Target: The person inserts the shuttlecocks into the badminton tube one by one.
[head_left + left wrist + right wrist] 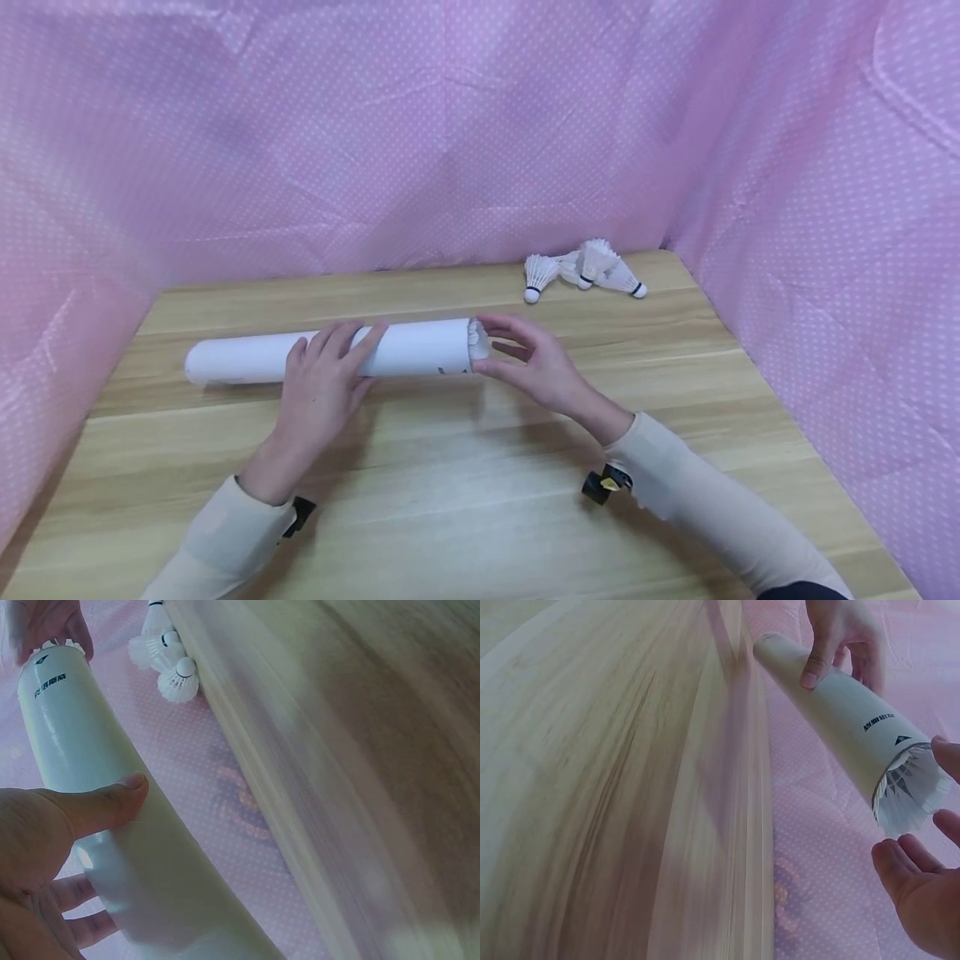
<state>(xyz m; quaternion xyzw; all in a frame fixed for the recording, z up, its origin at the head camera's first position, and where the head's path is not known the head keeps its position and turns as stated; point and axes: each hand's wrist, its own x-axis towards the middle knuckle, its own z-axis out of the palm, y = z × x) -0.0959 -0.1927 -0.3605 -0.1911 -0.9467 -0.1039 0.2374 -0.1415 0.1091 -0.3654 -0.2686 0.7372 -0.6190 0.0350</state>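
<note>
My left hand [318, 379] grips a long white shuttlecock tube [420, 347] near its middle, the thumb on one side and the fingers over the other. The tube lies nearly level across the head view, held above the table. At its right end is the open mouth, where the feathered skirt of a shuttlecock [911, 791] shows inside and sticks out slightly past the rim. Around that mouth my right hand [540, 367] spreads its thumb and fingers, fingertips right at the rim and the feathers. The cork end of this shuttlecock is hidden in the tube.
Several loose white shuttlecocks [596, 262] lie in a cluster at the back right of the wooden table [465, 500]. Pink dotted cloth [442, 150] hangs behind the table and along its sides. Each wrist carries a small black camera mount [600, 485].
</note>
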